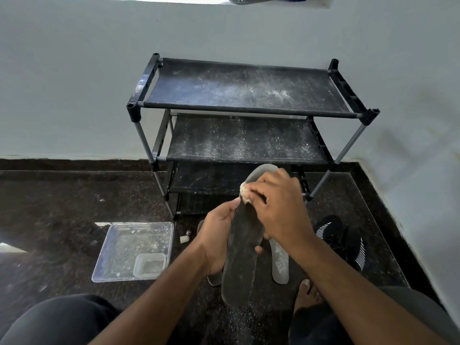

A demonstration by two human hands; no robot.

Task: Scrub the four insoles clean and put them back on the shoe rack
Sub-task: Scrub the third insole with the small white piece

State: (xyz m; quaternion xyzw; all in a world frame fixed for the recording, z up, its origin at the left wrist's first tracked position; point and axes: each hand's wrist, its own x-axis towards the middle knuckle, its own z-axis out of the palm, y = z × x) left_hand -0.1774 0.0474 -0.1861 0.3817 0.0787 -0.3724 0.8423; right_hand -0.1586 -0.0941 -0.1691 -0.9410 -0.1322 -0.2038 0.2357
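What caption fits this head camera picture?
Left hand holds a dark insole while right hand scrubs it.

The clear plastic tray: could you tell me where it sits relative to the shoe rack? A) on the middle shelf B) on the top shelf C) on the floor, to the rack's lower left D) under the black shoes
C: the clear plastic tray lies on the dark floor, below and left of the shoe rack.

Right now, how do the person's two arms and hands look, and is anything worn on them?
Both arms are bare as far as the picture shows: no sleeves, gloves, watch or rings can be seen on the left hand or the right hand. Dark trousers cover the legs, and one foot is bare.
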